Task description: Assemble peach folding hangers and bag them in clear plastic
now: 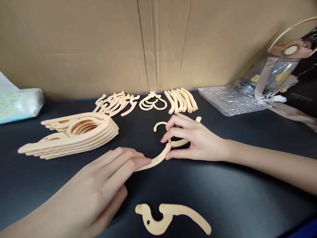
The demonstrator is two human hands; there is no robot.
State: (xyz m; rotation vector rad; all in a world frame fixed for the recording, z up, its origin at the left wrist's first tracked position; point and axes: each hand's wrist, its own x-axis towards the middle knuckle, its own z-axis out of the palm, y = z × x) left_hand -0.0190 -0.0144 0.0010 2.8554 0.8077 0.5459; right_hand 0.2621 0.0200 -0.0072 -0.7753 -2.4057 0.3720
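Observation:
A cream plastic folding hanger lies on the black table between my hands, with its curved arm showing. My left hand has its fingers closed over the near left end of that arm, and its grip is partly hidden. At the middle joint, my right hand pinches the hanger between thumb and fingers. Beyond those fingers curls the hanger's hook; a second arm piece shows under the palm. Closest to me lies a loose curved hanger piece with a rounded notch, touched by neither hand.
Folded hangers are stacked at left. Along the back lie loose notched pieces, hooks and slim arms, before a cardboard wall. A tissue pack stands far left; a plastic bag and bottle are right.

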